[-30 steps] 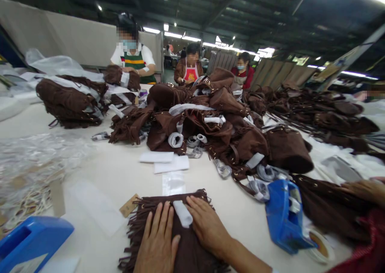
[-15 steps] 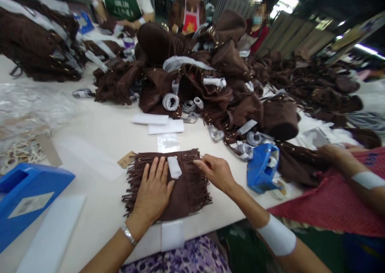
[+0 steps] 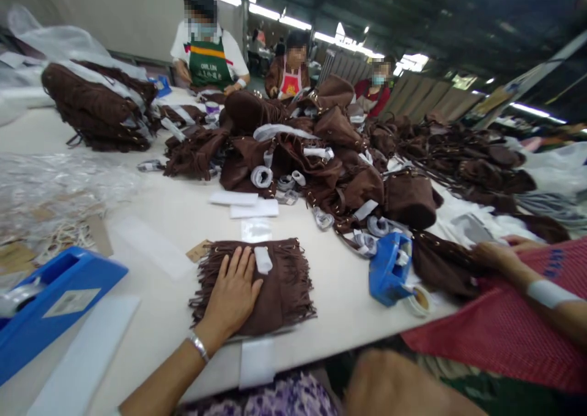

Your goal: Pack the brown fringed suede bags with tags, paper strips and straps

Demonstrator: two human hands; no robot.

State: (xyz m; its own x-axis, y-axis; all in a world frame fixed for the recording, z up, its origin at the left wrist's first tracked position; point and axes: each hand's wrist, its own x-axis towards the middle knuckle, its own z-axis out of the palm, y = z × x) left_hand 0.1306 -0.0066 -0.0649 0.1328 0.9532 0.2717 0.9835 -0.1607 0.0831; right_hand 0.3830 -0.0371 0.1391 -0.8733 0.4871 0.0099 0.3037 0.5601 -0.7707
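Note:
A dark brown fringed suede bag (image 3: 284, 281) lies flat on the white table in front of me. My left hand (image 3: 236, 287) rests on its left half, palm down with fingers stretched out. Beside those fingertips, a white wrapped piece (image 3: 263, 260) sits near the bag's upper edge. A brown card tag (image 3: 198, 251) sticks out at the upper left corner. Low in the view, below the table edge, my right hand (image 3: 389, 382) is smeared by motion, and its fingers cannot be made out.
Blue tape dispensers stand at the left (image 3: 59, 300) and right (image 3: 391, 269). Brown bags (image 3: 293, 153) are heaped across the back. White foam strips (image 3: 254, 208) lie beyond my bag. At the right, a co-worker's hands (image 3: 499, 260) touch brown material; other people stand behind the heap.
My right hand has left the bag's upper right corner and dropped toward me, below the table edge. My left hand stays on the bag. The camera has tilted up.

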